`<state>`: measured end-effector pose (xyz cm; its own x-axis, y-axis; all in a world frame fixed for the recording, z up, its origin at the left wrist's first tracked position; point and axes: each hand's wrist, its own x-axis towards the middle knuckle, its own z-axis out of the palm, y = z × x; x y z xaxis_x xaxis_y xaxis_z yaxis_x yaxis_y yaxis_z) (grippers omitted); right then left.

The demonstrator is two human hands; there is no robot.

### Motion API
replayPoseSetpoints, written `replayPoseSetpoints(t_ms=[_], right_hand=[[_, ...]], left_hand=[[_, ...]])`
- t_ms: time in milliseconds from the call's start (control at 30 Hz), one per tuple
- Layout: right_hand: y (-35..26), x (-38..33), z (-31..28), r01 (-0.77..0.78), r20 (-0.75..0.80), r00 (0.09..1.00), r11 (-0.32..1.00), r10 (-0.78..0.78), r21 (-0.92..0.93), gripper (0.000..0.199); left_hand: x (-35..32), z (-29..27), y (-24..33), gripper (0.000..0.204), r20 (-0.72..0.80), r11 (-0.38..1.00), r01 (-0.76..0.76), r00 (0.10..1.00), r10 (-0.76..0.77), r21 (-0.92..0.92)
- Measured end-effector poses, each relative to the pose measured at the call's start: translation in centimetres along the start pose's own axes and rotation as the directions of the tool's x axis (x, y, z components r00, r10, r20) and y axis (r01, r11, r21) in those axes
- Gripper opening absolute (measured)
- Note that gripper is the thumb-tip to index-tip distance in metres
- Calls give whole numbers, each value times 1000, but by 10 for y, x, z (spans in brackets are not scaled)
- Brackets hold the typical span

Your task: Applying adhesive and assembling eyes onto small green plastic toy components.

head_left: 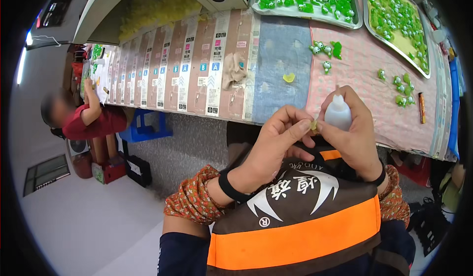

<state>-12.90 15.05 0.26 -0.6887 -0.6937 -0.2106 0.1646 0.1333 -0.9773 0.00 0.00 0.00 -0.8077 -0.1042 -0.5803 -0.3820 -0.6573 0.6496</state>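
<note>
Over my lap, just off the table's front edge, both hands meet. My left hand [277, 145] is closed, pinching a small yellow-green piece [314, 124] between thumb and fingertips. Its exact shape is too small to make out. Wrapped around a white squeeze bottle [338, 113] is my right hand [358, 135], the bottle's narrow nozzle pointing up and away from me. The right thumb tip reaches to the yellow-green piece and seems to touch it. On the blue cloth beyond my hands lies a flat yellow piece [289, 78].
Small green figures with white eyes [403, 87] lie in groups on the pink cloth [352, 61]. Behind are two metal trays [361, 17] of such figures. A marker-like stick [422, 108] lies at right, a crumpled rag [233, 71] at left. A co-worker [93, 116] sits far left.
</note>
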Motion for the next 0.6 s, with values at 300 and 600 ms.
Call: replayPoseSetpoints(t_ms=[300, 600], right_hand=[[-16, -3, 4, 37, 138, 990, 960, 2, -277, 30], [-4, -5, 2, 143, 54, 990, 956, -133, -256, 30]], left_hand=[[-1, -14, -13, 20, 154, 1000, -9, 988, 13, -28], [-3, -27, -24, 40, 161, 978, 1, 986, 34, -211]])
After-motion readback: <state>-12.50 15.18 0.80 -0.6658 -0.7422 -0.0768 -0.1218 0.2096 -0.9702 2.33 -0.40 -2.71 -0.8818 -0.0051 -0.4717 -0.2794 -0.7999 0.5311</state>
